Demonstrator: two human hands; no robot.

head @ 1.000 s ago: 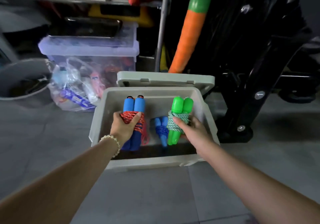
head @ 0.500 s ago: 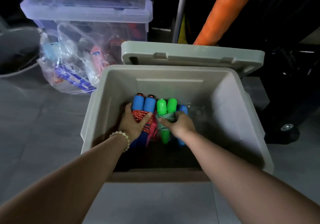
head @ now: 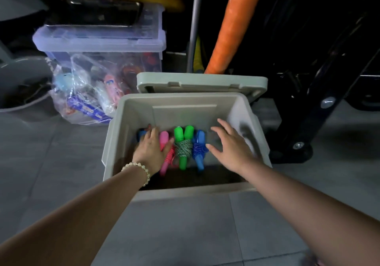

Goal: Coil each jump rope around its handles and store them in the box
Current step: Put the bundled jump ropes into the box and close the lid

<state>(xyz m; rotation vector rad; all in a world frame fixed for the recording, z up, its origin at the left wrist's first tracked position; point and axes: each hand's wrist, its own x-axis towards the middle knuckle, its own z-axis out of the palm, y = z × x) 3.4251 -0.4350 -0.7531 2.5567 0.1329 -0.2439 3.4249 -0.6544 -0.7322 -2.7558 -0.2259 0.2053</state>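
Observation:
A beige box [head: 255, 126] stands open on the floor, its lid [head: 201, 82] leaning behind it. Several coiled jump ropes lie side by side on its bottom: a blue-handled one [head: 141, 134] mostly under my left hand, a pink one [head: 164, 142], a green one [head: 183, 144] and a blue one [head: 198, 148]. My left hand [head: 151, 149] reaches into the box with fingers straight, resting over the left blue bundle and beside the pink one. Above the box's right side my right hand [head: 231, 145] hovers with fingers spread, holding nothing.
A clear lidded storage tub [head: 102, 39] and a clear plastic bag of toys [head: 86, 93] stand behind the box on the left. An orange foam tube [head: 232, 25], a metal pole [head: 194, 23] and a black frame [head: 320, 93] stand at the back right. Grey tiles [head: 185, 224] lie in front.
Both hands have let go of their rope bundles, which now lie on the box bottom. The right hand has lifted away to the right with fingers spread.

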